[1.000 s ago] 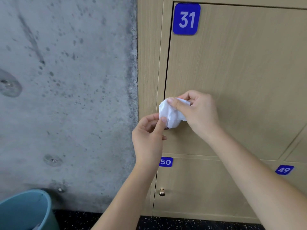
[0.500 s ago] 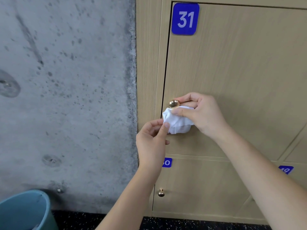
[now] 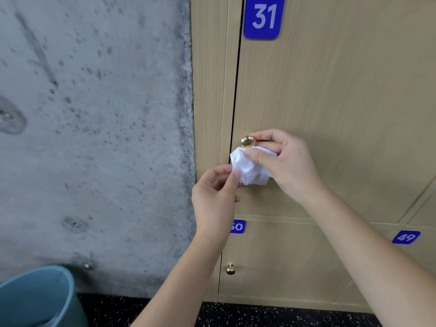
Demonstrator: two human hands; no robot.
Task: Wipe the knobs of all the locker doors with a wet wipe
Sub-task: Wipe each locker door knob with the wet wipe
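A crumpled white wet wipe (image 3: 250,168) sits just below the brass knob (image 3: 248,140) of locker door 31 (image 3: 330,95). My right hand (image 3: 290,161) grips the wipe from the right, thumb pressed on its top, fingers reaching past the knob. My left hand (image 3: 215,194) pinches the wipe's lower left corner between thumb and forefinger. The knob is uncovered and shiny. A second small brass knob (image 3: 230,269) is on locker door 50 (image 3: 283,263) below.
A rough grey concrete wall (image 3: 94,138) fills the left half. A blue bucket (image 3: 37,296) stands at the bottom left on the dark speckled floor (image 3: 259,317). Locker 49 (image 3: 405,237) is at the lower right.
The wipe covered the knob a second ago; it has come down off it and the knob now shows. Both hands dropped slightly with the wipe.
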